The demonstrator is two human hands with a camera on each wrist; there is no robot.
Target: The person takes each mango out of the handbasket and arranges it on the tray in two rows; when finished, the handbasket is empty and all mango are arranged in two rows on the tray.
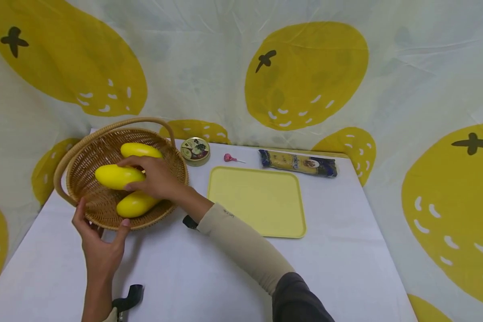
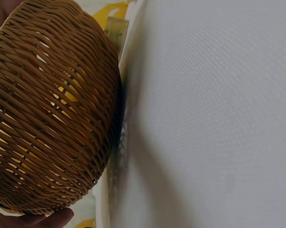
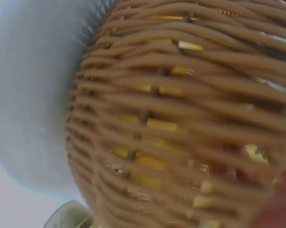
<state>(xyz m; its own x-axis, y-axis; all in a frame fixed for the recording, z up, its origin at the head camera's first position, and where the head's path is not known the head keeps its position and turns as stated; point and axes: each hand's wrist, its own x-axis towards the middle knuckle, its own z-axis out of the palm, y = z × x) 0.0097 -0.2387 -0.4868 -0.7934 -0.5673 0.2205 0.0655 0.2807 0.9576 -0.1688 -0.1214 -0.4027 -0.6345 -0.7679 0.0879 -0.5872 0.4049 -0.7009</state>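
Note:
A brown wicker basket (image 1: pixel 100 204) with an arched handle stands at the left of the table, tilted toward me. Inside lie smooth yellow mangoes, one at the back (image 1: pixel 140 150) and one at the front (image 1: pixel 134 205). Between them, my right hand (image 1: pixel 157 178) reaches in over the rim and holds the middle mango (image 1: pixel 114 177) by its right end, thumb and fingers on either side. My left hand (image 1: pixel 100 248) grips the near left rim of the basket. Both wrist views mostly show the basket's woven outside (image 2: pixel 52 104), with yellow showing through the gaps.
Right of the basket stands a round tin (image 1: pixel 196 151), with a red lollipop (image 1: pixel 230 158) beside it. A pale yellow tray (image 1: pixel 257 201) lies mid-table, partly behind my right forearm. Behind it is a long dark blue and gold packet (image 1: pixel 298 163). A fruit-patterned cloth (image 1: pixel 209 67) hangs at the back.

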